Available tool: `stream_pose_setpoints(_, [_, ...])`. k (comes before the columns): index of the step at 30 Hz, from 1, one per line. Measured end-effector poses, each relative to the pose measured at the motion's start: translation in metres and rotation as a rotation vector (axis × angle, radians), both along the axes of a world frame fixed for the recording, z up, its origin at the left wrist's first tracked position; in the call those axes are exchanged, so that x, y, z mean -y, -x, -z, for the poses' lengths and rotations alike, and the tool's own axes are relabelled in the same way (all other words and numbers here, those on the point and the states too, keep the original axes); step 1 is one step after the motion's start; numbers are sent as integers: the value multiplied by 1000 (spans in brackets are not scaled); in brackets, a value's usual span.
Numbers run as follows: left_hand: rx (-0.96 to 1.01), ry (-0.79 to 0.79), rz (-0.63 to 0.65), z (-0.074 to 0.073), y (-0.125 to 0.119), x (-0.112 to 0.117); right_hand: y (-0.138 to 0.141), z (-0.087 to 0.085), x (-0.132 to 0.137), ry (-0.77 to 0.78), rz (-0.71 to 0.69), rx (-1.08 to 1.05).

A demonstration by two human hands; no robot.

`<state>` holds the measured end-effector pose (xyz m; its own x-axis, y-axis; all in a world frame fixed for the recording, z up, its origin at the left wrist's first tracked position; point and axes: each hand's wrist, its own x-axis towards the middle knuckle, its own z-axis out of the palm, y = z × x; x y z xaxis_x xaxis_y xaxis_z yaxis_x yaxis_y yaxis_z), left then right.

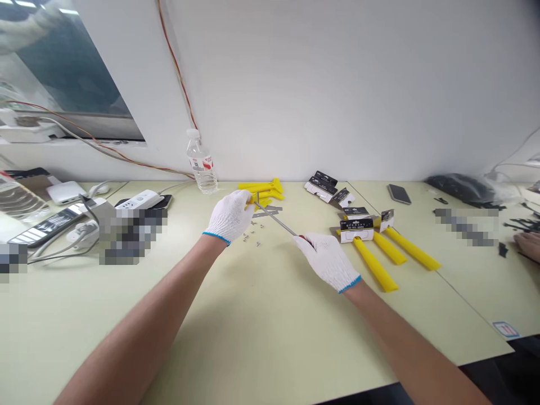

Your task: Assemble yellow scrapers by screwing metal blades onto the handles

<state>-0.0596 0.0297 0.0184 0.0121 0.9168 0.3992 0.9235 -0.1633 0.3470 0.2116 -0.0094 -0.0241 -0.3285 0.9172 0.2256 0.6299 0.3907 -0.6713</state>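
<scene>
Both my hands wear white knit gloves. My left hand [230, 215] is closed on a yellow plastic scraper handle [255, 198] near the back of the pale green table [253, 315]. My right hand [327, 260] grips a screwdriver with a red handle; its thin metal shaft [276, 219] runs up-left, its tip at the yellow piece in my left hand. Several small screws [254, 233] lie scattered on the table just below my left hand. Flat metal blades [270, 210] lie beside it.
More yellow handles [265, 187] are piled behind. Finished yellow scrapers with carded heads [375, 247] lie at right, black packets [324, 184] and a phone [399, 194] beyond them. A water bottle [201, 163] stands by the wall. A power strip [139, 199] and cables lie left. Another person's hand [528, 246] rests far right.
</scene>
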Motion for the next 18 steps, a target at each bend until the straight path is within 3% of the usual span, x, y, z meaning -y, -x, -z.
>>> stream_pose_setpoints(5, [151,-31,-61,-8,14,-4,-3,-15,-3,1,3,-55])
stream_pose_setpoints(10, [458,-130,-161,-23,39,-4,-2,-26,3,114,-173,35])
stream_pose_setpoints(15, [768,-160,-136,-22,50,-9,7,-15,14,187,-291,-22])
stream_pose_setpoints(18, [947,-135,-62,-17,51,-13,-4,-6,-3,90,-210,-12])
